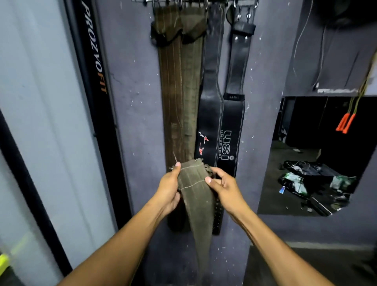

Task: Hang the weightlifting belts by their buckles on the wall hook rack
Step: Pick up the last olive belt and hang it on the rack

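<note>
Both of my hands hold the frayed top end of a worn olive-brown belt [195, 196] in front of the wall; the rest of it hangs down between my forearms. My left hand [168, 188] pinches its left edge with the thumb on top. My right hand [225, 188] grips the right edge. The hook rack [195, 2] runs along the top edge of the view. From it hang two brown belts [179, 85] and two black leather belts [230, 126], one marked USI. No buckle shows on the held belt.
A black PROZVOFIT post [95, 67] stands left of the grey wall panel [134, 114]. A mirror [318, 155] at the right reflects clutter on a floor. Orange-handled cords [345, 123] dangle at the right edge.
</note>
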Demonstrator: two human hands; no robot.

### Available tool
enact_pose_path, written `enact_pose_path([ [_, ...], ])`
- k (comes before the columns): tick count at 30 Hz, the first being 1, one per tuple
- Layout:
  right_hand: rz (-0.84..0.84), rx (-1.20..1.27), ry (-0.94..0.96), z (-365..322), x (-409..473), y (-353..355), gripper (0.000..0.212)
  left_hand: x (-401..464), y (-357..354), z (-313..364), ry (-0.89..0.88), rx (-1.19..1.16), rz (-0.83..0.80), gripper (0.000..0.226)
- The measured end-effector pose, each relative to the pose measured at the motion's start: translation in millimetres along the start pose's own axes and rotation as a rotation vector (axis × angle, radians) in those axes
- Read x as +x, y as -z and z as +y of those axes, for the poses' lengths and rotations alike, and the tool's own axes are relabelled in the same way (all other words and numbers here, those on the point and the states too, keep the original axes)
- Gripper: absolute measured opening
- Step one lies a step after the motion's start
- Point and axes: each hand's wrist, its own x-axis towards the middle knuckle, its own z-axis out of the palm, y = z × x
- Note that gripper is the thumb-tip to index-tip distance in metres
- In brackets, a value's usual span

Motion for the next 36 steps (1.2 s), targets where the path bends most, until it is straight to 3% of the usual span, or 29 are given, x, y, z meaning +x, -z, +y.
enact_pose_path([
  [4, 0.041, -0.027, 0.048, -21.9, 7.2, -9.4, 0.028, 4.7, -13.0, 33.7, -0.167, 0.079, -0.074, 0.044],
  [7, 0.075, -0.073, 0.084, -55.5, 19.1, -14.3, 0.042, 0.1, -19.9, 46.3, -0.313, 0.136, -0.197, 0.038],
  [10, 0.139, -0.163, 0.171, -86.4, 32.1, -18.4, 0.035, -7.8, -26.5, 56.0, -0.381, 0.196, -0.283, 0.033],
  [12, 0.231, -0.280, 0.241, -97.8, 38.0, -22.4, 0.025, -10.8, -31.0, 65.4, -0.424, 0.264, -0.268, 0.031],
  [16, 0.319, -0.403, 0.372, -101.6, 42.1, -34.7, 0.020, -4.7, -33.2, 83.0, -0.565, 0.443, -0.073, 0.046],
  [20, 0.382, -0.349, 0.409, -112.5, 47.2, -42.5, 0.027, -0.4, -38.5, 92.5, -0.571, 0.368, -0.018, 0.043],
  [23, 0.435, -0.343, 0.459, -127.5, 52.7, -43.3, 0.030, -2.2, -47.0, 106.5, -0.540, 0.227, -0.151, 0.038],
  [28, 0.552, -0.310, 0.540, -189.5, 71.2, -35.3, 0.036, 4.2, -43.0, 95.9, -0.475, 0.119, -0.400, 0.061],
  [34, 0.373, -0.242, 0.485, -230.6, 76.5, -37.7, 0.033, 1.2, -57.7, 99.8, -0.612, 0.191, -0.275, 0.028],
  [36, 0.416, -0.266, 0.492, -219.5, 70.2, -37.7, 0.032, 1.5, -58.6, 101.5, -0.606, 0.206, -0.282, 0.027],
])
